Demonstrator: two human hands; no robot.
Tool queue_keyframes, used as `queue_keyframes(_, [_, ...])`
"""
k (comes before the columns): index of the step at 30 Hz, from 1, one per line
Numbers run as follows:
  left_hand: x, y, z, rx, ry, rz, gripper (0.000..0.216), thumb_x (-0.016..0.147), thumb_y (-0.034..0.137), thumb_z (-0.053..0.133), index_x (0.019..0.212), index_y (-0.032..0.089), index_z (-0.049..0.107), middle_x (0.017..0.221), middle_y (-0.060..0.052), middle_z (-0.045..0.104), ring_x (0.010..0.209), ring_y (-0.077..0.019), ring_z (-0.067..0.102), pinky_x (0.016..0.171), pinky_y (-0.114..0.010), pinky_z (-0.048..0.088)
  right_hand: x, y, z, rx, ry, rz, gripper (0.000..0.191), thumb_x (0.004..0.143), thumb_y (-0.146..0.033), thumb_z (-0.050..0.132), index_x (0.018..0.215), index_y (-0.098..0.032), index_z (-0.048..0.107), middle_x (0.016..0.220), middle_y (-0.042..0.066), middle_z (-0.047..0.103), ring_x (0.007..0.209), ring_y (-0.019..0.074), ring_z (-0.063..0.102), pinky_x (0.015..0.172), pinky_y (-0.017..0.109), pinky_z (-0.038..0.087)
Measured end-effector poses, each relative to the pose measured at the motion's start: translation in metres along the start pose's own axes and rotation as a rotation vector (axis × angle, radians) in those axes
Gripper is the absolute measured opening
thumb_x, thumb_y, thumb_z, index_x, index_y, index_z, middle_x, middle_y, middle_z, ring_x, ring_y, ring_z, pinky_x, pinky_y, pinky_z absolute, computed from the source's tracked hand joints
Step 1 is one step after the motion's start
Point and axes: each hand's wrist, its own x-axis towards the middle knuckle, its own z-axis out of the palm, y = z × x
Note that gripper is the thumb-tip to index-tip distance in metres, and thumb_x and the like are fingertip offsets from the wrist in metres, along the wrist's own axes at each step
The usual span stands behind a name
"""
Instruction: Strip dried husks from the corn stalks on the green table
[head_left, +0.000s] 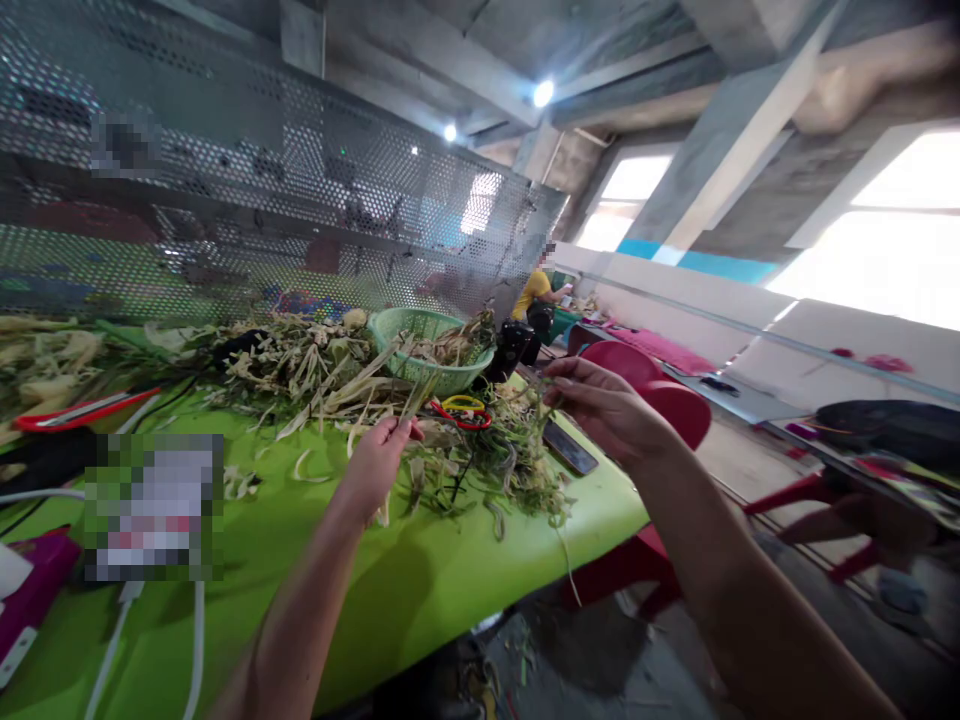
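Observation:
My left hand (376, 462) is closed over the green table (405, 590), pinching pale green plant strips (418, 398) that look like dried leaf or husk. My right hand (611, 408) is raised to the right with thumb and fingers pinched together. A thin greenish plant strand (550, 395) shows at its fingertips, though its shape is hard to make out. Scissors with red and yellow handles (466, 408) lie between the hands. Around them spreads a heap of green and dry plant scraps (517, 465).
A green plastic basket (442, 375) with dried stalks stands behind the hands. A dark phone (570, 448) lies near the right edge. Another phone (157, 505) with white cables is at left. Red chairs (679, 405) stand beyond. A person in yellow (536, 290) sits farther back.

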Motion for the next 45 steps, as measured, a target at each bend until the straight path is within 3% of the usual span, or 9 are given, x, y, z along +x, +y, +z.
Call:
queue_keyframes(6, [-0.002,0.005,0.003,-0.026,-0.028,0.030,0.026,0.080,0.043,0.057,0.080,0.017,0.062,0.063,0.002,0.053,0.043,-0.0049,0.024,0.043,-0.020,0.018,0.004,0.008,0.041,0.038,-0.176,0.082,0.026,0.070,-0.028,0.075,0.091,-0.018,0.064,0.077,0.001,0.059,0.062,0.0099,0.055,0.058,0.023,0.048])
queue_keyframes(10, [-0.001,0.005,0.005,-0.074,-0.030,0.041,0.029,0.079,0.045,0.057,0.080,0.016,0.061,0.066,0.001,0.056,0.042,-0.0038,0.023,0.042,-0.020,0.017,0.010,0.017,0.070,-0.013,-0.299,0.112,0.026,0.072,-0.030,0.074,0.092,-0.017,0.063,0.075,0.000,0.059,0.053,0.0058,0.046,0.045,0.018,0.039])
queue_keyframes(14, [0.002,0.004,0.005,-0.081,-0.025,0.013,0.031,0.079,0.047,0.057,0.083,0.016,0.062,0.051,0.007,0.038,0.041,-0.0045,0.019,0.043,-0.021,0.013,0.015,0.020,0.088,-0.040,-0.403,0.115,0.027,0.074,-0.028,0.073,0.096,-0.016,0.064,0.082,0.001,0.060,0.055,0.0047,0.045,0.040,0.016,0.030])
queue_keyframes(17, [0.002,0.002,0.005,-0.095,-0.043,-0.008,0.034,0.079,0.049,0.058,0.088,0.017,0.064,0.049,0.009,0.027,0.041,-0.0051,0.019,0.044,-0.021,0.013,0.017,0.020,0.095,-0.038,-0.462,0.102,0.027,0.075,-0.028,0.072,0.098,-0.017,0.064,0.087,0.002,0.062,0.066,0.0074,0.053,0.050,0.017,0.039])
queue_keyframes(21, [0.001,0.002,0.008,-0.111,-0.073,-0.025,0.036,0.077,0.052,0.061,0.085,0.017,0.064,0.047,0.009,0.026,0.041,-0.0053,0.020,0.045,-0.022,0.014,0.018,0.020,0.100,0.007,-0.507,0.080,0.026,0.076,-0.029,0.072,0.097,-0.017,0.063,0.091,0.004,0.066,0.083,0.0137,0.061,0.076,0.028,0.049])
queue_keyframes(26, [0.000,0.004,0.009,-0.110,-0.132,-0.028,0.038,0.074,0.053,0.063,0.084,0.016,0.065,0.059,0.003,0.052,0.043,-0.0044,0.025,0.044,-0.022,0.015,0.020,0.021,0.099,-0.014,-0.467,0.053,0.025,0.075,-0.031,0.072,0.095,-0.018,0.063,0.088,0.003,0.068,0.081,0.0146,0.064,0.079,0.031,0.049])
queue_keyframes(29, [0.001,0.003,0.009,-0.064,-0.148,-0.028,0.039,0.074,0.053,0.062,0.084,0.015,0.065,0.068,0.000,0.058,0.043,-0.0037,0.027,0.044,-0.022,0.016,0.022,0.023,0.096,-0.056,-0.412,0.033,0.025,0.073,-0.030,0.074,0.092,-0.018,0.064,0.085,0.002,0.067,0.078,0.0128,0.062,0.075,0.028,0.048])
queue_keyframes(37, [0.001,0.002,0.008,-0.036,-0.149,-0.003,0.036,0.076,0.051,0.062,0.075,0.015,0.056,0.066,0.003,0.053,0.042,-0.0031,0.026,0.043,-0.022,0.014,0.024,0.033,0.092,-0.248,-0.355,-0.074,0.022,0.076,-0.033,0.070,0.091,-0.017,0.065,0.076,0.001,0.062,0.064,0.0110,0.053,0.057,0.025,0.039])
queue_keyframes(45, [0.000,-0.001,0.007,-0.078,-0.123,-0.026,0.036,0.074,0.050,0.064,0.074,0.017,0.051,0.065,0.003,0.050,0.047,-0.0043,0.032,0.044,-0.019,0.021,0.011,0.030,0.102,-0.530,-0.283,-0.317,0.015,0.078,-0.033,0.069,0.087,-0.021,0.068,0.082,0.002,0.065,0.070,0.0148,0.056,0.064,0.027,0.042])
